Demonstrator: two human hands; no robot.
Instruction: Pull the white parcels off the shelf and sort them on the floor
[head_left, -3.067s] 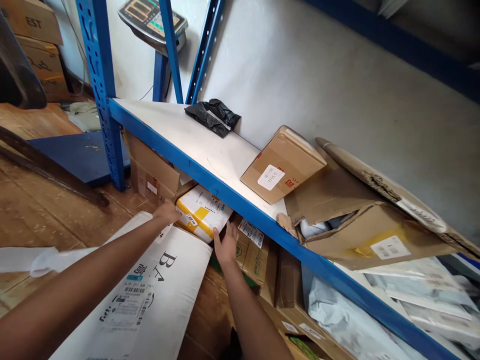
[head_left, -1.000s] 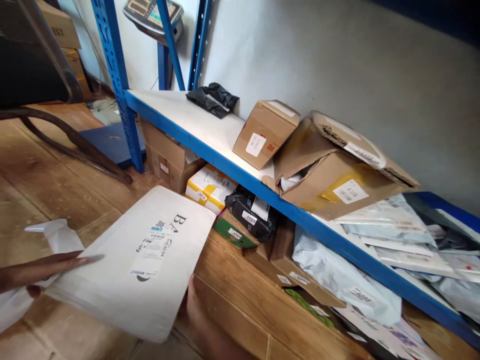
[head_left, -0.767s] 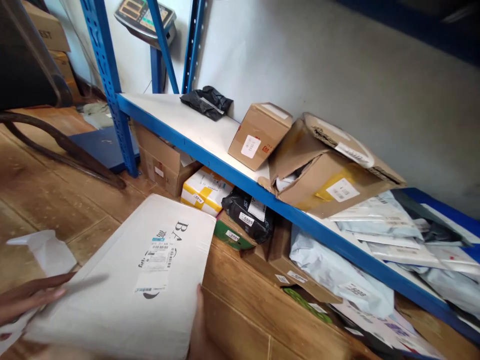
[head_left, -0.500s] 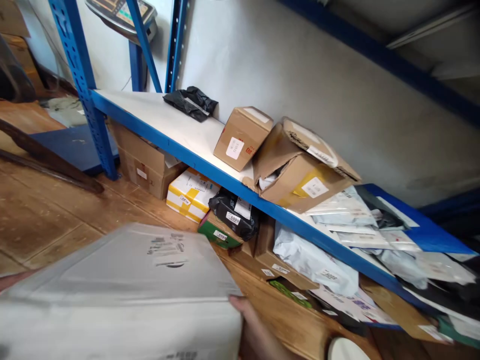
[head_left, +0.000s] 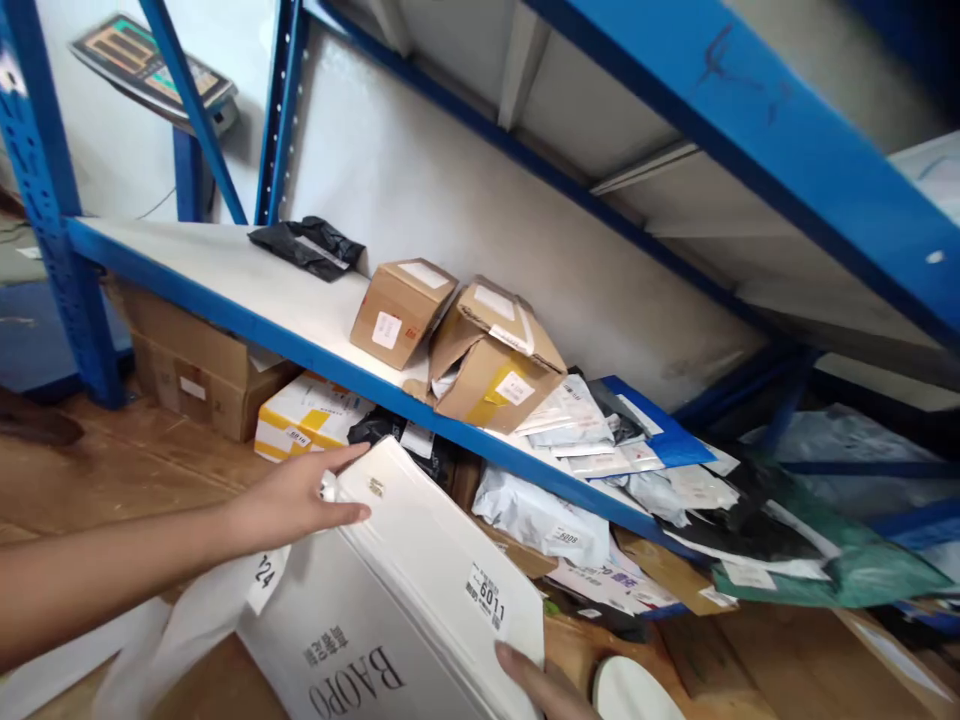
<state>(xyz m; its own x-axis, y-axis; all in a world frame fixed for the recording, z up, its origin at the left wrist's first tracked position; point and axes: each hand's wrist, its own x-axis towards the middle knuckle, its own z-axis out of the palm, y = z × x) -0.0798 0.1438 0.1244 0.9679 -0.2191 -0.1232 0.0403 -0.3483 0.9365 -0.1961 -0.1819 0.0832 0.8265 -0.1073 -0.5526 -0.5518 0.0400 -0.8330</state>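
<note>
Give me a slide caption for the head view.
Both hands hold a white parcel before a cluttered blue shelf.

I count two hands, one large white parcel, two brown cartons on the blue shelf, one black bag and one scale.
</note>
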